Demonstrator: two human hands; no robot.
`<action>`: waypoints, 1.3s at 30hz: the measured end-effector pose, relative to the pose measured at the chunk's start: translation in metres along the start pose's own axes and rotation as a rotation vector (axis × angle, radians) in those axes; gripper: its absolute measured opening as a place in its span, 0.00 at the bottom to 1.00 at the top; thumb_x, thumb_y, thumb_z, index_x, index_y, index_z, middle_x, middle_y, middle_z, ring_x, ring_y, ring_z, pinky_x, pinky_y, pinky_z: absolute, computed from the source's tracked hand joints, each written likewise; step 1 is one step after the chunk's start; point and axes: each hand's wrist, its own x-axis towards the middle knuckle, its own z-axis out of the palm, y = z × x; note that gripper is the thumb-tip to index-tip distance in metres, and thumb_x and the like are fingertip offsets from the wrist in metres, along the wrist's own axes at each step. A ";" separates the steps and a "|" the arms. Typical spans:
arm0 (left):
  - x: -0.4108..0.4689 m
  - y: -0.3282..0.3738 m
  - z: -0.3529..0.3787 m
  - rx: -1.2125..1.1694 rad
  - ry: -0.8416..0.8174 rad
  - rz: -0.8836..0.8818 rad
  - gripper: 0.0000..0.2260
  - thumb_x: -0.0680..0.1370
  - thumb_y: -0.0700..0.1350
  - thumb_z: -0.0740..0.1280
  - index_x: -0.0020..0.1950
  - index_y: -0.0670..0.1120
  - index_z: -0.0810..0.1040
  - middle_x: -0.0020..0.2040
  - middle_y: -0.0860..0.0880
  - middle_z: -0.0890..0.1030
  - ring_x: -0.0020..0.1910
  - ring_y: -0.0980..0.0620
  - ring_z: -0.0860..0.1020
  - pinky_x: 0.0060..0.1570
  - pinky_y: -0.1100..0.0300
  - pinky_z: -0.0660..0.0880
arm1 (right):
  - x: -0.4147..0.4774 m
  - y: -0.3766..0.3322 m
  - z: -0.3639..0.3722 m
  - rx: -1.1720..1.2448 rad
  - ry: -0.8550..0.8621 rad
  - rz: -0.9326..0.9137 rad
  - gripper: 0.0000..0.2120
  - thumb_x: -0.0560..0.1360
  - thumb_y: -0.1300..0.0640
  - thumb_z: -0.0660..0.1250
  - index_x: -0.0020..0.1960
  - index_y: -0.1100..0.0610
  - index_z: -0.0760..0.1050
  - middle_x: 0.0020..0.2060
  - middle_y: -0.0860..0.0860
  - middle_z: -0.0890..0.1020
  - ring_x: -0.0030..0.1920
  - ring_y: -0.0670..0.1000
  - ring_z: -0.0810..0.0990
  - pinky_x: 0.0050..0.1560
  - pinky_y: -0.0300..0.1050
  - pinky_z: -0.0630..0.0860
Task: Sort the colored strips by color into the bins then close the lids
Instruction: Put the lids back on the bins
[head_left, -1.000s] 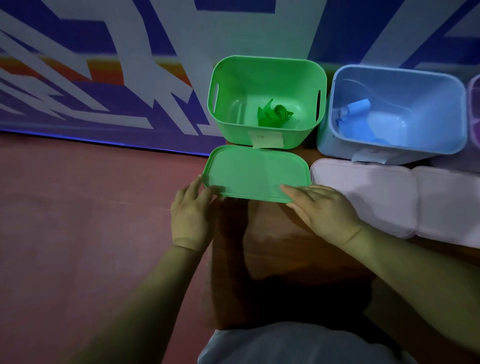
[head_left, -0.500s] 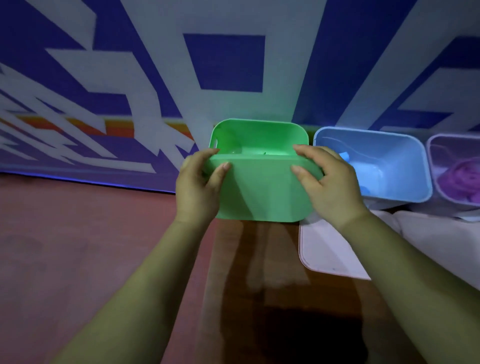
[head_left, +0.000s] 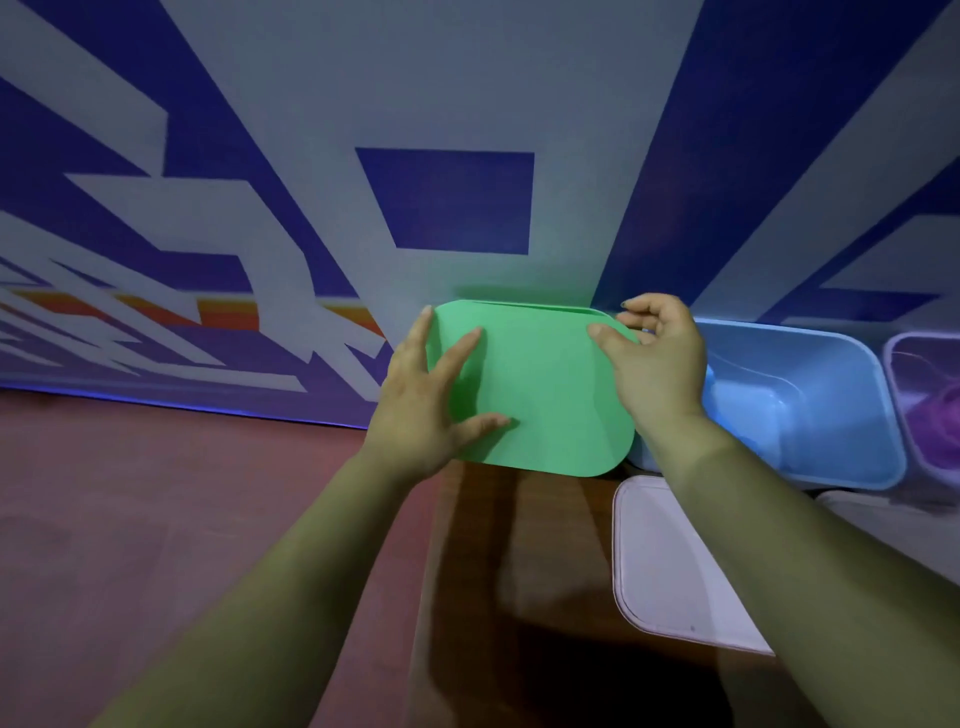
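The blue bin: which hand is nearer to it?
Right. The right hand grips the green lid at its right edge, beside the blue bin; the left hand rests on the lid's left side, farther away.

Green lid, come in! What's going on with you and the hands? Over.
Left hand flat on green lid, right hand gripping its far right corner. Lid covers green bin, hidden beneath; seating unclear. Nothing blocking; blue bin open alongside.

The brown tabletop (head_left: 519, 571) bore a blue bin (head_left: 810, 395) and a purple bin (head_left: 897, 387) side by side at the back, a pale lid (head_left: 670, 561) flat before them.
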 end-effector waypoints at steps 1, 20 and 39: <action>0.001 -0.004 0.002 0.045 -0.019 0.016 0.43 0.66 0.73 0.67 0.78 0.63 0.56 0.81 0.47 0.45 0.79 0.42 0.50 0.75 0.41 0.58 | 0.002 0.002 0.002 -0.006 0.022 -0.002 0.15 0.70 0.56 0.77 0.50 0.46 0.73 0.49 0.46 0.80 0.50 0.46 0.80 0.47 0.36 0.77; 0.022 -0.018 0.011 0.195 -0.136 -0.011 0.46 0.65 0.81 0.52 0.79 0.62 0.50 0.81 0.47 0.45 0.79 0.38 0.47 0.74 0.37 0.59 | -0.025 0.026 -0.028 -1.099 -0.697 -0.352 0.50 0.64 0.24 0.63 0.77 0.36 0.41 0.77 0.40 0.34 0.77 0.52 0.30 0.78 0.58 0.45; 0.031 -0.003 0.015 0.234 -0.157 -0.005 0.41 0.70 0.78 0.53 0.79 0.63 0.49 0.81 0.50 0.45 0.79 0.39 0.47 0.72 0.35 0.62 | -0.026 0.049 -0.035 -1.186 -0.576 -0.476 0.49 0.67 0.22 0.51 0.79 0.43 0.43 0.80 0.48 0.39 0.79 0.55 0.34 0.78 0.58 0.46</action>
